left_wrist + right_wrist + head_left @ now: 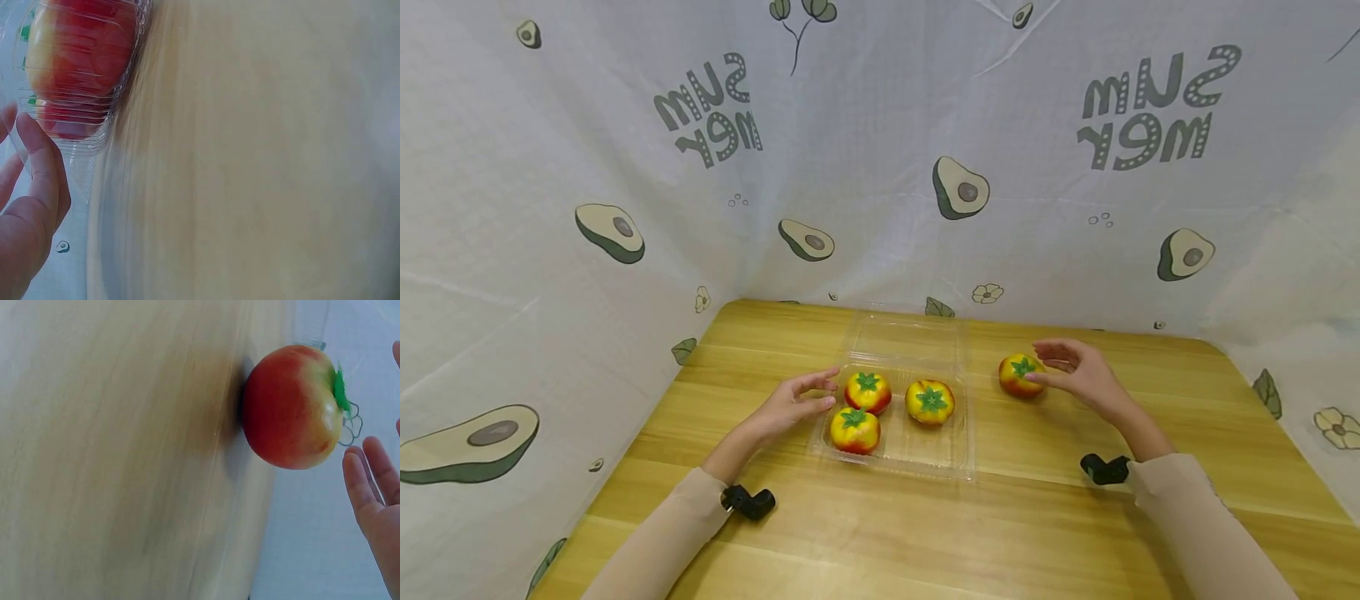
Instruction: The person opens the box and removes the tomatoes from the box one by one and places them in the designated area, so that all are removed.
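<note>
A clear plastic clamshell box (917, 450) lies with its lid (906, 337) folded back, and it holds three red-yellow tomato-like fruits (931, 402) with green star-shaped tops. My left hand (790, 406) is at the box's left rim; in the left wrist view its thumb and fingers (40, 165) lie on either side of that clear rim. Right of the box, another tomato-like fruit (1019, 375) sits on the table. Around its right side is my right hand (1081, 377), thumb and fingers spread; the right wrist view shows the fingertips (357, 472) apart from the fruit (290, 409).
Box and fruits are on a wooden table (880, 542). White cloth (865, 167) with avocado prints hangs behind it and at both sides. A small black device (748, 502) is strapped on the left wrist, another (1105, 469) on the right.
</note>
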`<state>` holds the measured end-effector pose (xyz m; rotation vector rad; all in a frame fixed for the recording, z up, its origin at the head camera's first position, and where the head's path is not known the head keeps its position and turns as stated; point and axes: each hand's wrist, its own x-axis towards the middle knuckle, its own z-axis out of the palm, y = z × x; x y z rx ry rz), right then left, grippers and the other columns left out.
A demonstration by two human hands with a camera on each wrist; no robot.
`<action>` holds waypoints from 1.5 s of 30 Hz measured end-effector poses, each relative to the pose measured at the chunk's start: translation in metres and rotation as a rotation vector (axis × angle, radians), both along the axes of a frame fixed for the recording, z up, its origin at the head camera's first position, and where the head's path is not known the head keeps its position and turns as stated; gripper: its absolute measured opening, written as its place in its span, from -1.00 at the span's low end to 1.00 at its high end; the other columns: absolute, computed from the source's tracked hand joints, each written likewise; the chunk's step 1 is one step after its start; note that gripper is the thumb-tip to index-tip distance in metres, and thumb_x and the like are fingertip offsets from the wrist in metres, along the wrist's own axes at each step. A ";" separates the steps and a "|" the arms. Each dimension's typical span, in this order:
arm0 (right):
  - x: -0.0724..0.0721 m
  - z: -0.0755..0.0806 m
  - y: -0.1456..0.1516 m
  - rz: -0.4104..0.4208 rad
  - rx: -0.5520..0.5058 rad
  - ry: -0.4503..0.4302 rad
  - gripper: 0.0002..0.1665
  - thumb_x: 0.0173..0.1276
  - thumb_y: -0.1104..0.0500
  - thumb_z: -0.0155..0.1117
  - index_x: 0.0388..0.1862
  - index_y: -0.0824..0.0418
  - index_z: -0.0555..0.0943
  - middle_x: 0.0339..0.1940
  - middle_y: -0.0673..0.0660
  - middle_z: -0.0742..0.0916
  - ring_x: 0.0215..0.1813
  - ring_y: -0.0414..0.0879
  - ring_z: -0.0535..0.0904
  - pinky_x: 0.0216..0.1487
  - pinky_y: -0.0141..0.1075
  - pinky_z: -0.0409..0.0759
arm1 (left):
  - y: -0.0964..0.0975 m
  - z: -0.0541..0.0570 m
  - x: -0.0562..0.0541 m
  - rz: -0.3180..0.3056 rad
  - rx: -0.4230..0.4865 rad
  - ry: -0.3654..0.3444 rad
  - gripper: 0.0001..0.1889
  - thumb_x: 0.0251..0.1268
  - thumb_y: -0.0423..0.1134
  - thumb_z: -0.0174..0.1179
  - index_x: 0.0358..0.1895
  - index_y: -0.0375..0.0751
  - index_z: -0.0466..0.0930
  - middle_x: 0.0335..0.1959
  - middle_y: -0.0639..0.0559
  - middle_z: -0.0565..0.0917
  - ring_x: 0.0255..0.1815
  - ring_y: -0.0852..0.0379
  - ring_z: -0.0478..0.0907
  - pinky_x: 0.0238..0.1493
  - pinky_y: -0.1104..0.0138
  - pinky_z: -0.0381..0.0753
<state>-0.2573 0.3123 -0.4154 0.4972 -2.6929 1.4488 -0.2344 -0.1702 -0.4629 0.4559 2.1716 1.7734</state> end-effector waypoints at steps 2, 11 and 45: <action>0.001 0.002 -0.001 -0.006 -0.001 0.005 -0.33 0.30 0.22 0.46 0.28 0.49 0.44 0.21 0.46 0.56 0.19 0.29 0.50 0.14 -0.53 0.52 | 0.000 0.000 0.000 -0.003 0.005 -0.003 -0.39 0.45 -0.23 0.22 0.49 -0.25 0.30 0.26 -0.28 0.47 0.29 -0.17 0.44 0.20 0.20 0.56; 0.003 0.013 -0.014 0.011 -0.030 0.000 -0.34 0.28 0.17 0.48 0.26 0.43 0.47 0.22 0.42 0.57 0.22 0.30 0.50 0.13 -0.55 0.51 | -0.001 -0.002 -0.001 0.005 0.004 0.007 -0.43 0.44 -0.22 0.23 0.46 -0.21 0.36 0.26 -0.23 0.48 0.32 -0.14 0.40 0.18 0.23 0.57; 0.017 0.011 -0.087 0.285 -0.141 0.044 -0.42 0.15 0.38 0.52 0.17 0.38 0.55 0.15 0.37 0.63 0.16 0.23 0.55 0.18 -0.28 0.59 | 0.000 -0.002 -0.001 0.013 0.035 -0.018 -0.43 0.44 -0.28 0.22 0.47 -0.21 0.33 0.25 -0.27 0.48 0.20 -0.08 0.51 0.05 0.30 0.64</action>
